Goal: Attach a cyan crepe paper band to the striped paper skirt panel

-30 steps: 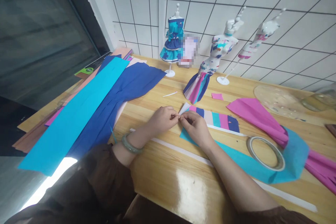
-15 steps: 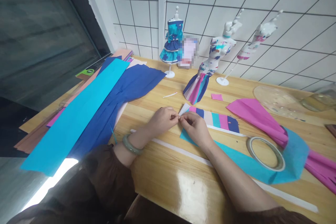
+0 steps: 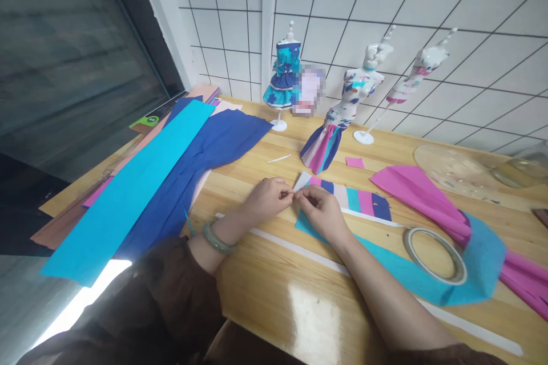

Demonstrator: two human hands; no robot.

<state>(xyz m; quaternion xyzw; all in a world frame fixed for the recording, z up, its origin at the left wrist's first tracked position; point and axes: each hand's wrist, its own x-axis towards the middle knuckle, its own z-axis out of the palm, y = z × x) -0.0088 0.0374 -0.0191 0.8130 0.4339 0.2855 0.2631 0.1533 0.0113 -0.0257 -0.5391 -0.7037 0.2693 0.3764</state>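
My left hand [image 3: 274, 197] and my right hand [image 3: 319, 211] meet fingertip to fingertip over the table, both closed in a pinch. A thin white tape strip [image 3: 372, 218] runs from behind my right hand along the near edge of a striped crepe paper piece [image 3: 353, 199]; its end appears pinched at the fingertips, though that spot is tiny and partly covered. Pink, navy, pale and turquoise bands make up the striped piece. Under my right hand and forearm passes a long turquoise paper strip [image 3: 385, 256]. The tape roll [image 3: 458, 274] lies on it at the right.
Left are a bright blue paper strip [image 3: 141, 182] and navy paper [image 3: 214, 142]. At the back stand a doll form in a blue dress [image 3: 286, 71], one in a striped skirt [image 3: 323, 148] and a slimmer form [image 3: 415, 77]. Pink paper [image 3: 422, 194] lies right; a white strip [image 3: 299, 251] lies in front.
The whole view has shifted slightly down and right. Both hands keep their pinch at nearly the same place, the fingertips having shifted only slightly.
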